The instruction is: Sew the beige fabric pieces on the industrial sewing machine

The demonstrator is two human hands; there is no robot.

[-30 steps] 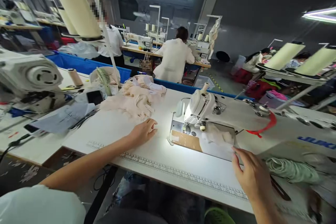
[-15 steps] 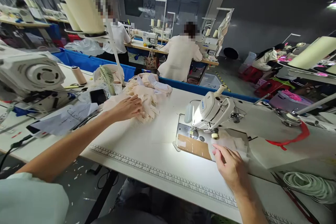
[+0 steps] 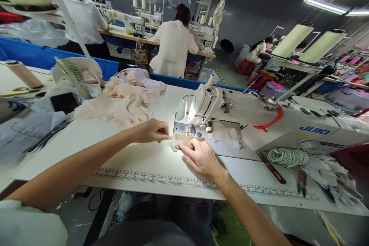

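Observation:
My left hand (image 3: 151,130) hovers just left of the sewing machine's needle plate (image 3: 184,128), fingers pinched together; the glare hides whether a scrap is between them. My right hand (image 3: 201,157) lies flat on the white table (image 3: 138,157), its fingertips on the brown cardboard strip (image 3: 187,139) taped to the plate. The white Juki sewing machine head (image 3: 204,102) stands right behind both hands. Small white fabric pieces (image 3: 227,136) lie under the machine arm. A pile of pale peach fabric (image 3: 127,96) sits behind and to the left of my left hand.
A coil of pale elastic (image 3: 288,157), red-handled scissors (image 3: 271,169) and snips (image 3: 302,180) lie right of the plate. A small fan (image 3: 73,77), a thread cone (image 3: 23,75), a phone (image 3: 65,102) and papers crowd the left. Co-workers (image 3: 173,46) sew at benches behind.
My left hand left the peach pile and came to the needle plate with fingers pinched. My right hand slid left onto the cardboard strip. My view shifted to the right.

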